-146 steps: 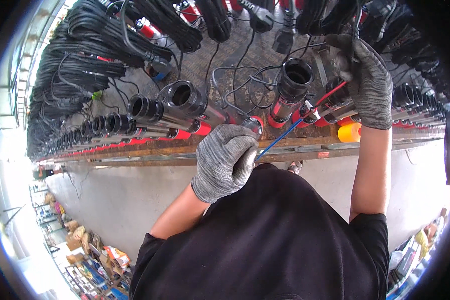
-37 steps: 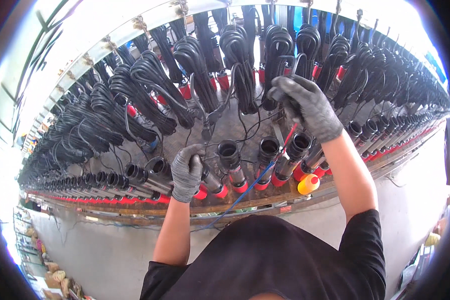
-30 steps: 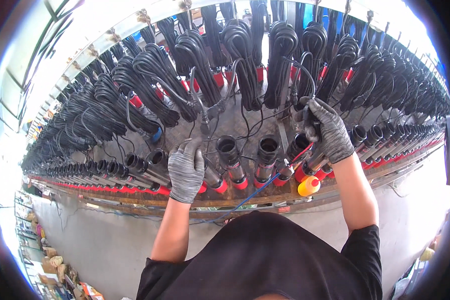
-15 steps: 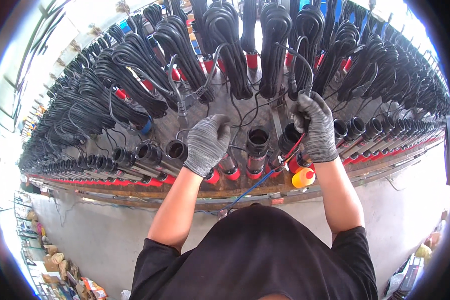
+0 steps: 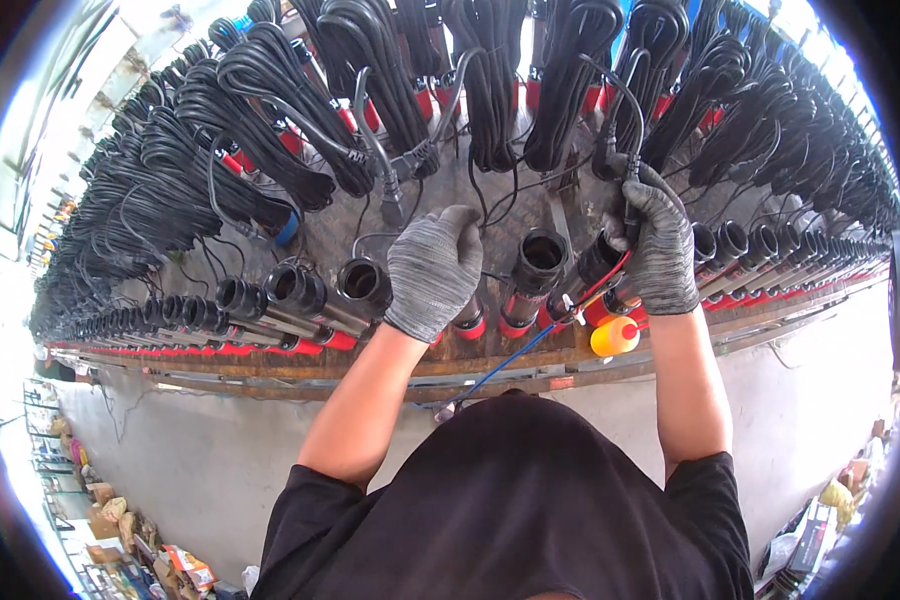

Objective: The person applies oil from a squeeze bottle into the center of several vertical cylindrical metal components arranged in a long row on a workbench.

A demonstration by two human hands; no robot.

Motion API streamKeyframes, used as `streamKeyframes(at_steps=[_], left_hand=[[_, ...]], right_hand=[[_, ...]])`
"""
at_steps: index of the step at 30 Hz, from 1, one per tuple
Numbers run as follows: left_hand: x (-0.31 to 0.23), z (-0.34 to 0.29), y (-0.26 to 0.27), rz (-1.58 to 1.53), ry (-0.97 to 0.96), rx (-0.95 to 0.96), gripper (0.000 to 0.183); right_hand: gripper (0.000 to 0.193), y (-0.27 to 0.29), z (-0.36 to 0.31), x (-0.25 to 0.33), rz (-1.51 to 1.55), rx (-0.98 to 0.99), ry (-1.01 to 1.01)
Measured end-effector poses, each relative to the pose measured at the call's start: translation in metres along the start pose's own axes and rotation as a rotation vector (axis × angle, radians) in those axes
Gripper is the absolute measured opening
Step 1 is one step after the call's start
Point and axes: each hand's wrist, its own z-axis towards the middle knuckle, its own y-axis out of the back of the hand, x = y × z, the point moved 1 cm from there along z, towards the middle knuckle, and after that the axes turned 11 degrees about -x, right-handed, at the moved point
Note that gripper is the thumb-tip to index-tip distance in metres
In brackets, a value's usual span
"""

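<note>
My right hand (image 5: 660,245), in a grey knit glove, is closed around a black cable plug (image 5: 631,192) whose cord loops up toward the coiled cables. A red wire (image 5: 607,281) runs down from beside this hand, past a small white connector (image 5: 568,302), to a blue cord (image 5: 515,354). My left hand (image 5: 433,272), gloved alike, hovers over the row of tubes with thumb and forefinger apart; nothing shows in it. Just left of it hangs another black plug (image 5: 392,203). Between the hands stands an open-topped black and metal tube (image 5: 541,258) with a red base.
Thick black cable coils (image 5: 492,90) crowd the far side of the bench (image 5: 390,372). Similar tubes (image 5: 295,288) line its near edge on both sides. A yellow bottle (image 5: 613,338) with a red cap sits below my right hand. Boxes and bags (image 5: 120,520) lie at lower left.
My left hand has moved slightly right over the tubes. The right hand sits a little lower and further right, still on the plug. The whole view has shifted slightly.
</note>
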Motion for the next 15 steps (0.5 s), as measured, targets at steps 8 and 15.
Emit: streamKeyframes(at_steps=[8, 15], left_hand=[[-0.002, 0.001, -0.001, 0.049, 0.001, 0.001, 0.015], [-0.003, 0.002, 0.0, 0.043, 0.009, 0.027, 0.016]], right_hand=[[0.036, -0.005, -0.007, -0.002, -0.162, -0.002, 0.131], [0.023, 0.006, -0.005, -0.007, -0.114, -0.029, 0.13]])
